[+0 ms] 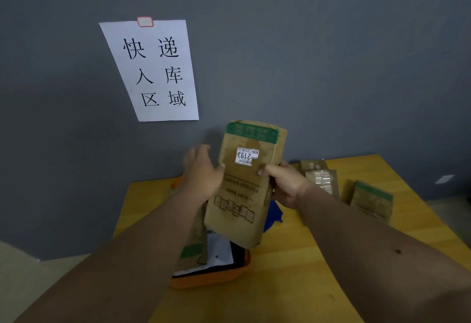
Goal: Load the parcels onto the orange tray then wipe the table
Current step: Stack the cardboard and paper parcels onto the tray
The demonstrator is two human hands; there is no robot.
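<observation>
A flat brown cardboard parcel with a green band [244,182] is held upright above the orange plastic tray [211,278], the right hand [285,185] in a clamped grip on its edge and the left hand [201,172] laid flat against it. Loading is judged under way. Two similar brown parcels [369,200] remain on the yellow wooden counter [318,259]. Lowering onto the tray's stacked parcels is called for next.

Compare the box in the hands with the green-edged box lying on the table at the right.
The held box is up in the air, upright, over the orange tray; the table box lies on the wood. The held box shows a white sticker reading 2193; none is visible on the table box. Both are brown cardboard with a green band.
</observation>
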